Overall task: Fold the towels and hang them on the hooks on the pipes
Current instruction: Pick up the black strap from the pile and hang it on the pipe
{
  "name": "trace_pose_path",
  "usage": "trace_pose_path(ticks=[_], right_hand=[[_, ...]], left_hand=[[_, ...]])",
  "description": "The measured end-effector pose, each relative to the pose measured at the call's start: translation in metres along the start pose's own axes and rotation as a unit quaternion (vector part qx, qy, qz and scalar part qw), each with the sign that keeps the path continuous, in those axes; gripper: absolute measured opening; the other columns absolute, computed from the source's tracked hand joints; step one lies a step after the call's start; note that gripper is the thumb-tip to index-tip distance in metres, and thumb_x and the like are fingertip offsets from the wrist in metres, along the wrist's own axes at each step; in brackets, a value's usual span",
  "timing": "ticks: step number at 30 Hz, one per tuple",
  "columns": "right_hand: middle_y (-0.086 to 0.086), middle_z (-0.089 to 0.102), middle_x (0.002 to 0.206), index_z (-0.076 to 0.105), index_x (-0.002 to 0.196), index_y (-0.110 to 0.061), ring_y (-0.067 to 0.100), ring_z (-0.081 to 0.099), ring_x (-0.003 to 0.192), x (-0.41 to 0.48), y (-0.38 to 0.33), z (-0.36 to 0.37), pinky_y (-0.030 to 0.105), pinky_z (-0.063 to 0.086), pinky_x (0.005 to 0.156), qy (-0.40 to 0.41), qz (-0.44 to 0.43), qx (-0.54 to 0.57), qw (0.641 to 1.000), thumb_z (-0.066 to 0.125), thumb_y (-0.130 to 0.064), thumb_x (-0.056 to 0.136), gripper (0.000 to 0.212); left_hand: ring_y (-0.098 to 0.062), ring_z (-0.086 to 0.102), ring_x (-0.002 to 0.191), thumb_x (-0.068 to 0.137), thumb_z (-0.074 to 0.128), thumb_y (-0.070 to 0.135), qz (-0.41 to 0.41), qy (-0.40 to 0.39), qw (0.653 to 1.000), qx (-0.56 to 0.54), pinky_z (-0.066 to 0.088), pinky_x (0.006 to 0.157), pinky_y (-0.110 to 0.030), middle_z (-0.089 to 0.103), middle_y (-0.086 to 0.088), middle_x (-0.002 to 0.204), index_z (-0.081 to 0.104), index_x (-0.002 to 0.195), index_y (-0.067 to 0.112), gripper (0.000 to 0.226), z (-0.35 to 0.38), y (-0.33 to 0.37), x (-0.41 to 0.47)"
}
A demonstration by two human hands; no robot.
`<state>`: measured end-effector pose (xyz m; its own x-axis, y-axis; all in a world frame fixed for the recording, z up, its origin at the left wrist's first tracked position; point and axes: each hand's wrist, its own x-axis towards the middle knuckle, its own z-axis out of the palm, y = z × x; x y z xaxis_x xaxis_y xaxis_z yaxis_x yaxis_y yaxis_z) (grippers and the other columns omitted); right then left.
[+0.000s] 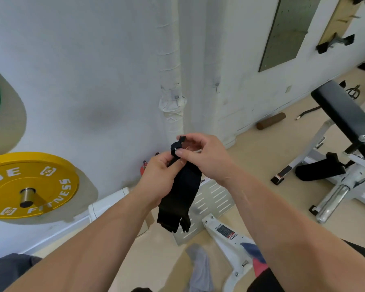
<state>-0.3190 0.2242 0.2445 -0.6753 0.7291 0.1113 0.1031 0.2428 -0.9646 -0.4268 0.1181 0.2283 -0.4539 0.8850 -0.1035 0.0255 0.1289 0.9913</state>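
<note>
Here, both hands met in front of the white wrapped pipe (pixel 170 70). The left hand (pixel 158 178) was closed round the upper part of a folded black towel (pixel 179 194), which hung down below it, clear of the floor. The right hand (pixel 204 157) pinched the towel's small black loop (pixel 177 145) between thumb and fingers (pixel 180 153), just above the left hand. A small hook (pixel 217 89) sat on the wall right of the pipe, well above the loop. A yellow weight plate (pixel 30 184) hung far left; a grey cloth (pixel 200 268) lay on the floor.
</note>
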Motion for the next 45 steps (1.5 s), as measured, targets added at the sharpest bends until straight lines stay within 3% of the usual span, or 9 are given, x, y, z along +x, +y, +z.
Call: trace_pose_path(ticks=[7,12,18,24,29,32,34,39,45], right_hand=[[0.014,0.069,0.078,0.071,0.083,-0.005,0.012,0.059,0.069,0.052,0.009,-0.001,0.025,0.048,0.066,0.041,0.016,0.005,0.999,0.067,-0.004,0.083,0.005],[-0.011,0.054,0.05,0.068,0.082,-0.002,0.0,0.047,0.044,0.108,0.018,0.014,0.012,0.037,0.047,0.066,0.093,0.069,0.991,0.062,0.003,0.085,0.009],[-0.002,0.05,0.062,0.07,0.08,-0.016,0.006,0.042,0.05,0.181,0.034,0.031,0.018,0.036,0.05,0.111,0.129,0.041,0.985,0.071,-0.005,0.087,0.013],[-0.009,0.057,0.06,0.074,0.075,-0.022,0.006,0.047,0.055,0.22,0.052,0.028,0.024,0.039,0.058,0.133,0.126,-0.032,0.983,0.079,-0.019,0.081,0.007],[-0.005,0.07,0.07,0.076,0.085,-0.019,0.003,0.062,0.064,0.232,0.062,0.002,0.019,0.048,0.066,0.111,0.099,0.007,0.989,0.073,-0.004,0.085,0.016],[-0.004,0.076,0.081,0.08,0.092,-0.017,0.005,0.069,0.076,0.234,0.068,-0.019,0.022,0.055,0.077,0.098,0.073,-0.016,0.992,0.07,-0.005,0.089,0.016],[-0.003,0.079,0.087,0.081,0.095,-0.019,0.011,0.073,0.087,0.236,0.073,-0.032,0.027,0.058,0.086,0.085,0.065,-0.026,0.994,0.071,-0.008,0.09,0.016],[-0.008,0.068,0.065,0.08,0.081,-0.018,0.004,0.058,0.06,0.25,0.09,-0.046,0.023,0.046,0.063,0.095,0.049,-0.089,0.99,0.078,-0.019,0.084,0.004],[0.0,0.064,0.075,0.072,0.081,-0.017,0.011,0.06,0.073,0.273,0.117,-0.037,0.027,0.049,0.072,0.023,0.141,0.11,0.984,0.067,-0.018,0.093,0.012]], left_hand=[[-0.03,0.073,0.099,0.101,0.061,0.019,-0.015,-0.01,0.999,0.038,0.058,0.093,-0.052,0.077,-0.013,0.1,0.072,0.107,0.011,0.015,-0.008,-0.005,0.052],[-0.033,0.073,0.083,0.1,0.062,0.017,-0.004,-0.055,0.998,0.033,0.055,0.073,-0.041,0.07,-0.025,0.09,0.064,0.11,0.025,0.013,-0.033,-0.01,0.114],[-0.029,0.052,0.066,0.101,0.056,0.025,0.032,-0.05,0.998,0.018,0.041,0.065,-0.042,0.056,-0.022,0.071,0.06,0.107,0.046,0.023,-0.063,-0.029,0.195],[-0.027,0.042,0.056,0.105,0.049,0.027,0.056,-0.038,0.996,0.055,0.037,0.056,-0.04,0.051,-0.018,0.063,0.063,0.098,0.034,0.017,-0.068,-0.032,0.247],[-0.023,0.056,0.064,0.106,0.049,0.019,0.057,-0.031,0.997,0.052,0.046,0.063,-0.036,0.069,-0.014,0.074,0.065,0.106,0.03,0.02,-0.051,-0.026,0.27],[-0.009,0.069,0.089,0.106,0.049,0.016,0.05,-0.024,0.997,0.048,0.053,0.082,-0.023,0.076,0.003,0.094,0.069,0.118,0.024,0.025,-0.03,-0.022,0.275],[-0.008,0.069,0.104,0.106,0.049,0.015,0.044,-0.005,0.998,0.043,0.052,0.094,-0.026,0.076,0.006,0.108,0.071,0.122,0.023,0.028,-0.017,-0.021,0.276],[-0.023,0.067,0.079,0.103,0.049,0.022,0.031,0.056,0.997,0.054,0.055,0.076,-0.051,0.071,-0.013,0.087,0.069,0.099,0.034,0.024,0.004,-0.028,0.283],[-0.018,0.06,0.076,0.101,0.045,0.019,-0.005,0.053,0.998,0.036,0.049,0.065,-0.038,0.066,-0.004,0.081,0.062,0.093,0.025,0.019,-0.005,-0.04,0.322]])
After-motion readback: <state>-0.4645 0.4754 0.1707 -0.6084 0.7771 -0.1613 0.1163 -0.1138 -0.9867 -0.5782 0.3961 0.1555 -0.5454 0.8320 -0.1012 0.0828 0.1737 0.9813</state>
